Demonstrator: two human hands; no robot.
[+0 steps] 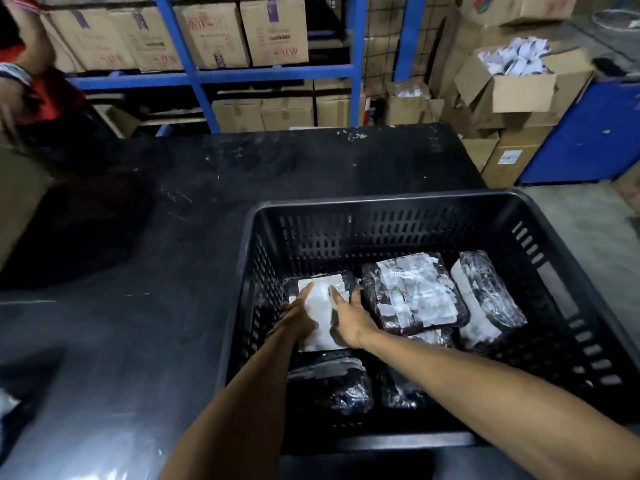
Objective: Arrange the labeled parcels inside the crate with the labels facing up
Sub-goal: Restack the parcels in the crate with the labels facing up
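A black slatted plastic crate [346, 209] stands on the dark table and holds several black-wrapped parcels. Both my hands lie on the parcel at the crate's left [323, 292], whose white label faces up. My left hand [299, 315] rests flat on the label's left side, and my right hand [349, 315] presses its right side with fingers spread. A larger parcel with a white label up [415, 294] lies in the middle. Another parcel [485, 296] leans at the right. Two dark parcels [332, 384] sit near the front wall, partly hidden by my forearms.
The black table [138, 254] stretches left of the crate. Blue shelving [207, 76] with cardboard boxes lines the back. An open box of white items [512, 74] stands at the right rear. A person in red [31, 84] is at the far left.
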